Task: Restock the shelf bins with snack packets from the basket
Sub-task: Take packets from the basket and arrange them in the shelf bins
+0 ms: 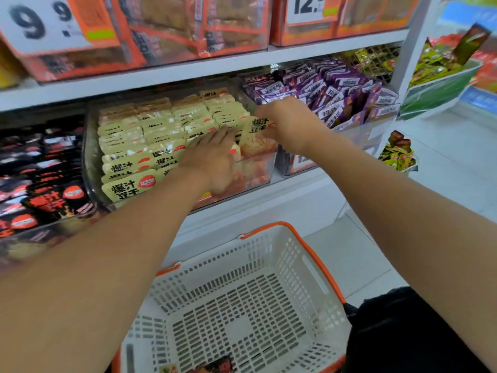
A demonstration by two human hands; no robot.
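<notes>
A clear shelf bin [258, 176] holds rows of cream snack packets [150, 133] with black lettering. My left hand [212, 154] lies flat on the packets at the bin's right front, its fingers straight and pressing them back. My right hand [285, 122] pinches one cream packet [255, 130] upright over the bin's right end. Below, a white basket [242, 297] with orange rim stands on the floor. A dark red packet [217, 367] shows at its near edge.
A bin of black and red packets [45, 195] sits to the left, and a bin of purple packets [330, 95] to the right. Orange boxes [172, 28] with price cards fill the shelf above. Green packets [398, 152] hang on a side rack at right.
</notes>
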